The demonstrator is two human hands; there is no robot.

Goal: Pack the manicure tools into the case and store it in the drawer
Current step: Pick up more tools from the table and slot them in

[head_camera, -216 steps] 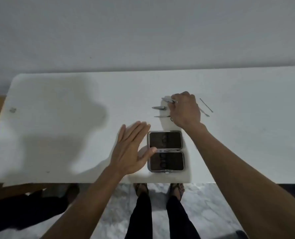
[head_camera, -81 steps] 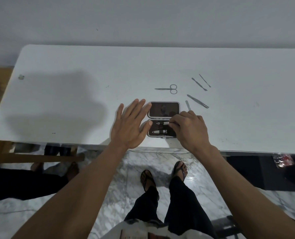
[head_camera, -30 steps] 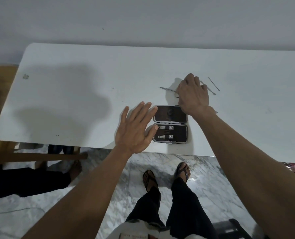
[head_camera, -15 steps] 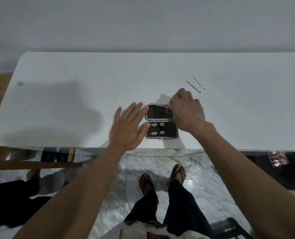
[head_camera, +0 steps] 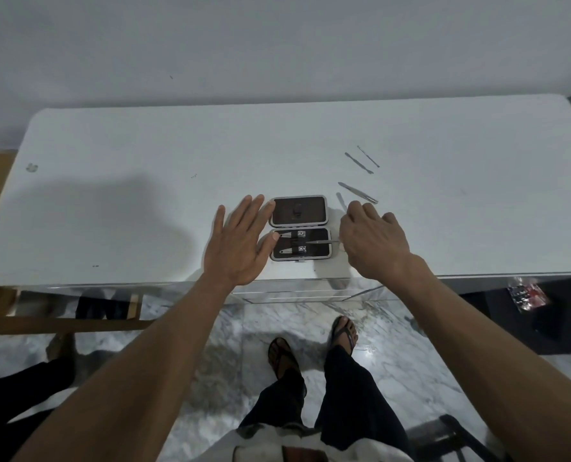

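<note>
Head view: left hand (head_camera: 235,243) flat, released, beside case (head_camera: 300,227); right hand (head_camera: 372,243) grasping scissors (head_camera: 322,242).

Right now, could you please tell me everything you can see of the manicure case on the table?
The manicure case lies open flat near the table's front edge, two dark-lined halves in a grey frame. The far half looks empty. The near half holds two nail clippers under straps, and the pointed scissors held in the right hand reach in over its right edge. The left hand, fingers spread, touches its left side.
</note>
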